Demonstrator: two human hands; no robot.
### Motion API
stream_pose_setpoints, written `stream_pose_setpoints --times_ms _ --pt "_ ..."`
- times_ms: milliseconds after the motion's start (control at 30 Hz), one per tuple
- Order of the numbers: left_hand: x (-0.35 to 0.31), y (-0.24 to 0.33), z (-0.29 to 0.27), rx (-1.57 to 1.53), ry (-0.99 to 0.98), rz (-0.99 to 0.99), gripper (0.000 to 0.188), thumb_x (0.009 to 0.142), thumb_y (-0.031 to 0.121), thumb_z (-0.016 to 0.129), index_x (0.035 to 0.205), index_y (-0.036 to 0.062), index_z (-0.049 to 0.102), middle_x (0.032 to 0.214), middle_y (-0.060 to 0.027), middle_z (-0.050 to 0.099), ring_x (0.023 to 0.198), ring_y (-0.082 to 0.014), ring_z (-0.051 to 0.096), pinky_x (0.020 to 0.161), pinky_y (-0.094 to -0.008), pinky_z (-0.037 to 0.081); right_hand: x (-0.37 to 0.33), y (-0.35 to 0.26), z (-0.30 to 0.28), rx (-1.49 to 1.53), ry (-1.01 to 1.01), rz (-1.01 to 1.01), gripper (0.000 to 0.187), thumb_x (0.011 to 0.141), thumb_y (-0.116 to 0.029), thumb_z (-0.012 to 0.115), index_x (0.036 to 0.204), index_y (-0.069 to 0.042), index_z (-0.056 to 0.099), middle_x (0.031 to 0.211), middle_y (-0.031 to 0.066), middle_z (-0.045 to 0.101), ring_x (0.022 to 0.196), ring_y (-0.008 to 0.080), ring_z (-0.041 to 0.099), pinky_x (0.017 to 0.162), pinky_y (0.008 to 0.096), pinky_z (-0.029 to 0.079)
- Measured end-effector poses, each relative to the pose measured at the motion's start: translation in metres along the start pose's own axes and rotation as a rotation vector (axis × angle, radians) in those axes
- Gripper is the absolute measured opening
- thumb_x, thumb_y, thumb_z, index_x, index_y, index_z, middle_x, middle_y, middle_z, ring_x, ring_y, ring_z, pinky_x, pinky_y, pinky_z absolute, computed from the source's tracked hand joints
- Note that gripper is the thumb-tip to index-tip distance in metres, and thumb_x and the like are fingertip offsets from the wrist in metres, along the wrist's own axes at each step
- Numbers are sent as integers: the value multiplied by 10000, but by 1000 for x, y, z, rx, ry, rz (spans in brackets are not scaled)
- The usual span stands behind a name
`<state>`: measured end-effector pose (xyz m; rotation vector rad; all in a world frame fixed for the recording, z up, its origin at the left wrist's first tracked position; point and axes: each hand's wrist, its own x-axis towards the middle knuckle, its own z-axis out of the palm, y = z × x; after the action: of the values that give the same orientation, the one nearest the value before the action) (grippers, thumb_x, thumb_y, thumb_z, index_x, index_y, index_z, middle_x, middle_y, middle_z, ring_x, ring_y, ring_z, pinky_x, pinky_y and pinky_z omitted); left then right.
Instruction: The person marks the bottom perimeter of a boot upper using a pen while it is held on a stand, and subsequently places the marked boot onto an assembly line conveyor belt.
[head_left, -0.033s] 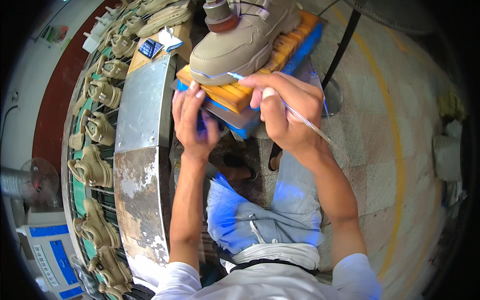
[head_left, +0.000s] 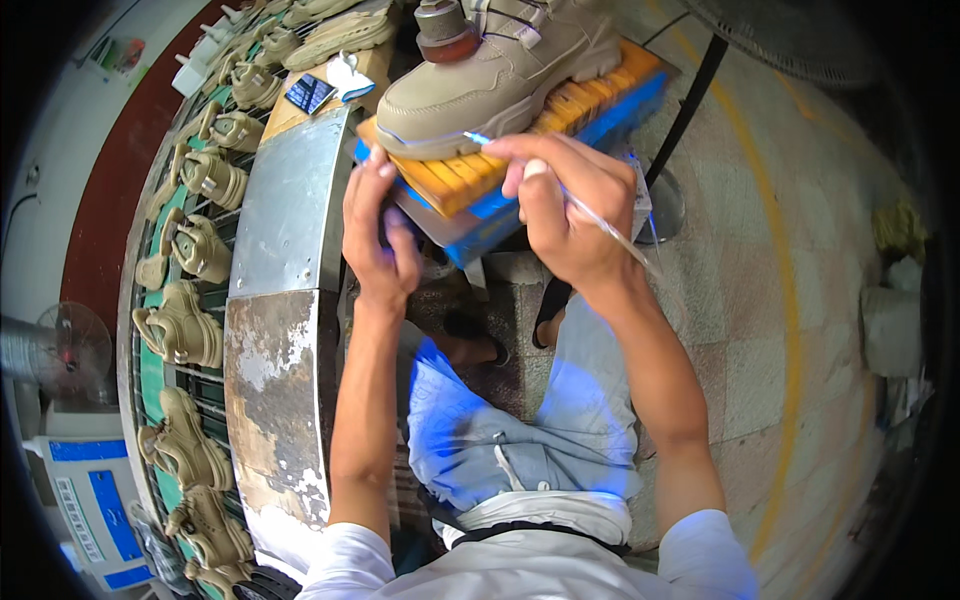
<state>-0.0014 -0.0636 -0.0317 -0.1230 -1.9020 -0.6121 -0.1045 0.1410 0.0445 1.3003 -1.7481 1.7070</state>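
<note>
Our right hand pinches a thin, light brush at the stiff-soled tan boot; our left hand grips the orange-and-blue stand's near edge, likely the firmest hold.

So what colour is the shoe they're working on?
The shoe is tan-beige all over, seen best in the head view.

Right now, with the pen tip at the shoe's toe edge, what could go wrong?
1. The right hand holds a thin pen at the toe of the tan shoe; a slip could mark the upper.
2. The left hand grips the edge of the orange and blue block, which overhangs the metal bench; it may tilt if released.
</note>
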Motion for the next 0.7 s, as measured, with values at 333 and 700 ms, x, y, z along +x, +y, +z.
stream_pose_setpoints --times_ms 333,700 --pt "65 -10 0 266 -141 -416 607 1047 392 632 1433 -70 553 1351 -270 649 1243 -353 637 1079 -432 484 33 66 16 -128 14 -19 203 927 -102 611 1043 -61 773 835 141 743 705 299 718 645 388 559" --pt "58 -49 12 196 -149 -375 1121 647 385 1013 1533 -28 464 1388 -228 627 1248 -312 621 1079 -413 496 28 61 -55 -601 40 -140 222 878 -61 627 1042 -94 773 859 127 732 720 346 711 629 417 568"
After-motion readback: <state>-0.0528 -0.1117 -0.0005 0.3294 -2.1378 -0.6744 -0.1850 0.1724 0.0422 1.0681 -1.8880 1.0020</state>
